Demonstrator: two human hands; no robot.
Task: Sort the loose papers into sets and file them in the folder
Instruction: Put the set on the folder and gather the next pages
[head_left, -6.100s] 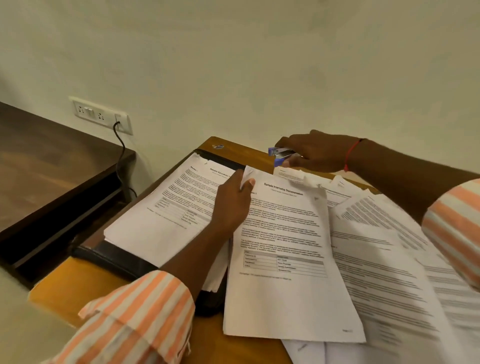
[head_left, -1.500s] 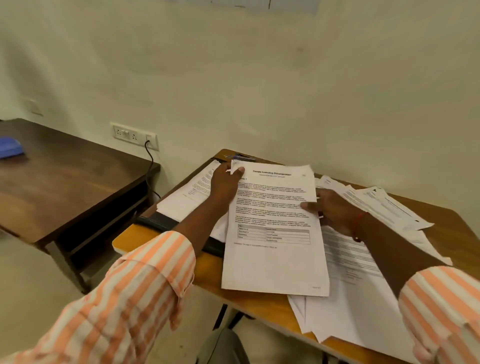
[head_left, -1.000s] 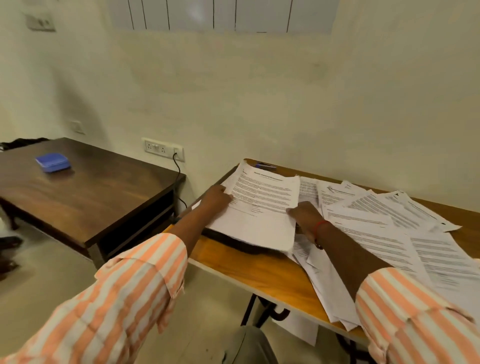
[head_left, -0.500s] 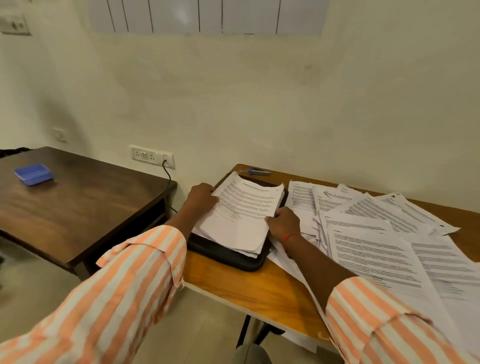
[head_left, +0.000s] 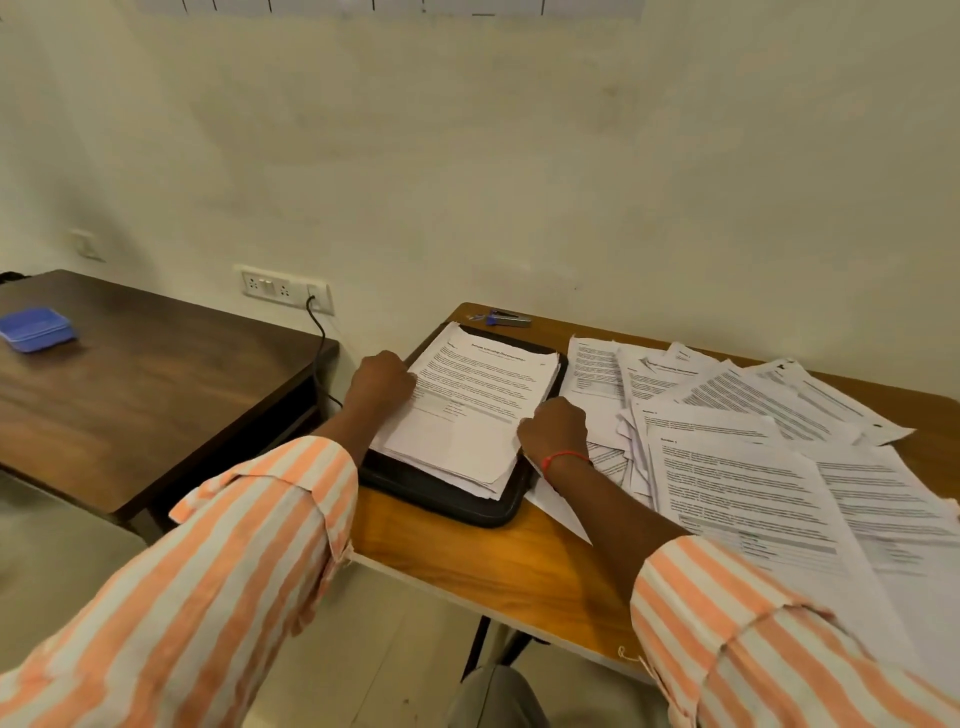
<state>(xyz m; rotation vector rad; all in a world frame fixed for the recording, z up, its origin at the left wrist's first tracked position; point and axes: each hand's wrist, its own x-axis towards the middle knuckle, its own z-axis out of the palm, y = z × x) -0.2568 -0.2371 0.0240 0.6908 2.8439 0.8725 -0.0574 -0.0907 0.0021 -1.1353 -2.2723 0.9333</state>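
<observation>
Stack (head_left: 467, 415) now settled in folder (head_left: 452, 506); left hand (head_left: 382, 376), right hand (head_left: 553, 428) fingers curl gripping sides.

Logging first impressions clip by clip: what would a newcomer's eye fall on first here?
The stack of printed papers lying on the black folder at the left end of the wooden table, with the left hand and right hand at its side edges. Next, the loose sheets fanned across the table to the right.

A cream wall (head_left: 467, 156) with a socket strip (head_left: 285, 289) stands behind a dark table (head_left: 130, 410) and lighter desk (head_left: 493, 561).
</observation>
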